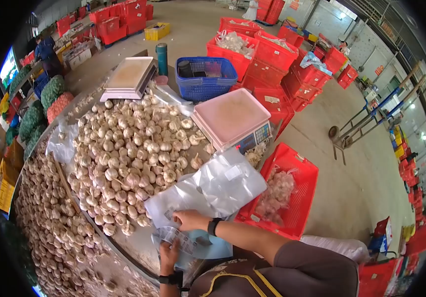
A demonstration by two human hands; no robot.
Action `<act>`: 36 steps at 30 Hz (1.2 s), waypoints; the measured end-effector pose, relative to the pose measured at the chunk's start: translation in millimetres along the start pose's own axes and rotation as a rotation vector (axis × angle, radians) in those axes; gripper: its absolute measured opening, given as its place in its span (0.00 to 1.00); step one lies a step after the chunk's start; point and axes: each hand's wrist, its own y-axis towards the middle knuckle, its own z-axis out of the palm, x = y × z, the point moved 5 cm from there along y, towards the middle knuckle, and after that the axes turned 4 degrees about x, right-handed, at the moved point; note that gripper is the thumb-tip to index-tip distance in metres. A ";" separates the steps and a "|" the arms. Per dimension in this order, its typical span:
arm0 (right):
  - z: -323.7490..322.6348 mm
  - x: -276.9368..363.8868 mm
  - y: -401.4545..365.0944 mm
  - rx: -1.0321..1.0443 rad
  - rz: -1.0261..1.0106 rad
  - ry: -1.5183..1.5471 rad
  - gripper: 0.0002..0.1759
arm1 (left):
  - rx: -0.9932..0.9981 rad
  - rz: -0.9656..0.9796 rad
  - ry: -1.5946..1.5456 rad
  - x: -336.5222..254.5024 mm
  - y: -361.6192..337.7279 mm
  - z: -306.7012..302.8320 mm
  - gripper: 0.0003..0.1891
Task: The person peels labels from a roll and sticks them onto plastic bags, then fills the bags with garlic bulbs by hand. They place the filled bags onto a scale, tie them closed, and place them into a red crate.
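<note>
Clear plastic bags lie in a flat stack on the table, between the garlic heap and the red crate. My right hand rests at the near edge of this stack, its fingers bent against the plastic. Just below it, my left hand grips a printed plastic bag between thumb and fingers. A big pile of garlic bulbs spreads to the left of both hands. Beyond the stack stands a pink-topped scale. Whether the right fingertips pinch a bag is too small to tell.
A red crate with filled bags stands right of the table. A blue basket, a second scale and a green bottle are at the back. More garlic lies lower left. Red crates are stacked behind; a person is far left.
</note>
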 end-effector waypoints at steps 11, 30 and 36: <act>26.4 -35.1 17.1 0.094 0.032 -0.073 0.09 | -0.047 -0.197 -0.121 -7.0 -20.8 -4.4 0.10; -181.6 -181.1 -142.2 -1.188 0.347 0.731 0.11 | -0.166 -0.346 -0.454 9.1 -27.4 -14.8 0.15; -150.1 -15.8 -116.9 -0.782 0.199 0.341 0.15 | -0.254 -0.409 -0.835 -21.4 -33.3 -11.8 0.15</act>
